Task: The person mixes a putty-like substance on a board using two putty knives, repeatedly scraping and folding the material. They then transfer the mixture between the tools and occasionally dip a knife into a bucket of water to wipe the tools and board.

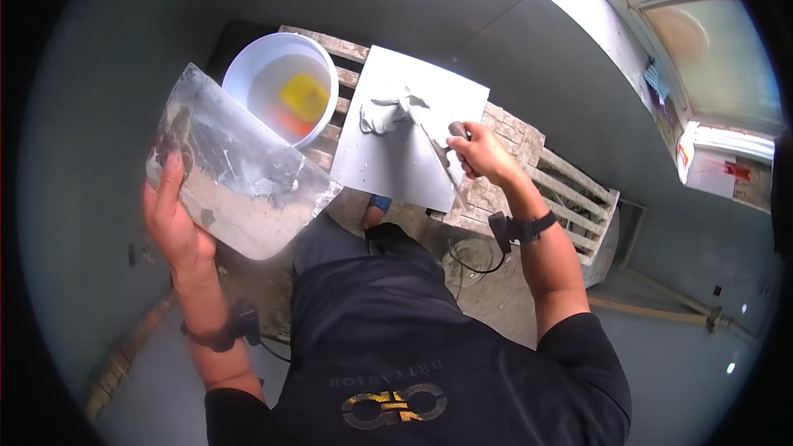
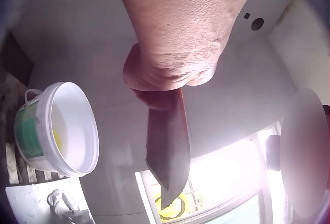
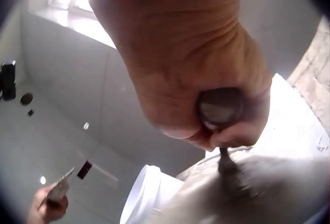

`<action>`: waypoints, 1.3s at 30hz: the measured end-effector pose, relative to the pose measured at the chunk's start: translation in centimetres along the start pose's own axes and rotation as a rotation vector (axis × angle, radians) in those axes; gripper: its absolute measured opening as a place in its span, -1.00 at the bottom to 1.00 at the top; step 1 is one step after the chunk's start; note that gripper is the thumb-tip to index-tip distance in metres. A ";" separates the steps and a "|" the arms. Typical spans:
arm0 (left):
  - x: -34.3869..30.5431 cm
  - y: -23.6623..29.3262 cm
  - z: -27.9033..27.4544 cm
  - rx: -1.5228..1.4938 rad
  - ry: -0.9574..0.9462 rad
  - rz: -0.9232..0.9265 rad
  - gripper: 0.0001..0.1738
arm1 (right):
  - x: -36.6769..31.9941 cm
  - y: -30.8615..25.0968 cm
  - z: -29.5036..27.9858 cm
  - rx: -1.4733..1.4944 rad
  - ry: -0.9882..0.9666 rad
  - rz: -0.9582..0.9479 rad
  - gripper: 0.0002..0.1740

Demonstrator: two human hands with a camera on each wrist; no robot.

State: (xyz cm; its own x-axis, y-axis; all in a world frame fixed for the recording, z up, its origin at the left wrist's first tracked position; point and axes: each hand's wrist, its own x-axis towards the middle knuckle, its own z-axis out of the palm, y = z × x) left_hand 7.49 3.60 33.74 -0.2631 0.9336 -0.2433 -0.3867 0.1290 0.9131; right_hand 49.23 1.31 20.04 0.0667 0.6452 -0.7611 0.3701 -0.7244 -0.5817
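Note:
My left hand (image 1: 178,219) grips a grey tile piece (image 1: 264,173) by its edge, thumb over the dusty, smeared face. In the left wrist view the tile (image 2: 167,146) shows nearly edge-on below the left hand (image 2: 170,72). Curled around the dark round handle (image 3: 221,108) of a trowel is my right hand (image 1: 489,155). The trowel's blade stands tilted over a white board (image 1: 458,99), beside a heap of white paste (image 1: 382,116). Paste coats the trowel near its neck (image 3: 229,167).
A white bucket (image 1: 237,74) holds cloudy water with a yellow block (image 1: 306,97) and something orange. Bucket and board rest on a slatted bench (image 1: 570,190). Grey walls surround it, with a window (image 1: 710,58) at right. A foot (image 1: 376,211) shows below the board.

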 end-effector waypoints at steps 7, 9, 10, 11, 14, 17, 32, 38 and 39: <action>1.3 0.0 1.2 -0.013 -0.019 0.002 -0.56 | 1.7 4.1 3.3 -0.944 0.295 -0.639 -0.64; 1.4 0.2 0.5 -0.023 -0.023 -0.036 -0.55 | -0.2 3.8 2.9 -0.957 0.235 -0.590 -0.65; 1.3 0.4 0.6 -0.024 -0.047 -0.008 -0.56 | 0.3 3.5 1.9 -0.959 0.217 -0.574 -0.65; 2.2 0.6 1.2 -0.024 -0.069 0.023 -0.56 | 1.5 2.2 0.5 -0.959 0.199 -0.561 -0.65; 3.0 0.2 -1.0 -0.066 -0.089 0.033 -0.55 | 0.6 0.0 -3.4 -0.207 -0.096 -0.063 -0.77; 3.1 -0.1 -3.0 -0.086 -0.061 0.033 -0.54 | 3.0 5.9 -7.9 0.147 -0.327 -0.172 -0.75; 6.6 -4.6 -7.6 -0.028 0.273 -0.082 -0.53 | 12.9 4.2 -13.4 0.452 -0.350 0.051 -0.74; 6.0 -5.2 -8.7 -0.036 0.343 -0.021 -0.61 | 19.6 -1.1 -10.3 0.245 -0.362 -0.008 -0.74; 6.6 -5.5 -8.0 -0.041 0.331 -0.038 -0.60 | 21.0 -2.1 -10.2 -0.305 -0.582 -0.111 -0.75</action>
State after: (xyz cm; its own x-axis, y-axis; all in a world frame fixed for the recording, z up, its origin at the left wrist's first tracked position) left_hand 0.78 6.38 24.50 -0.5178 0.7684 -0.3761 -0.4356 0.1416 0.8889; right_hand 59.30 18.80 8.21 -0.4663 0.4141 -0.7817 0.5972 -0.5045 -0.6236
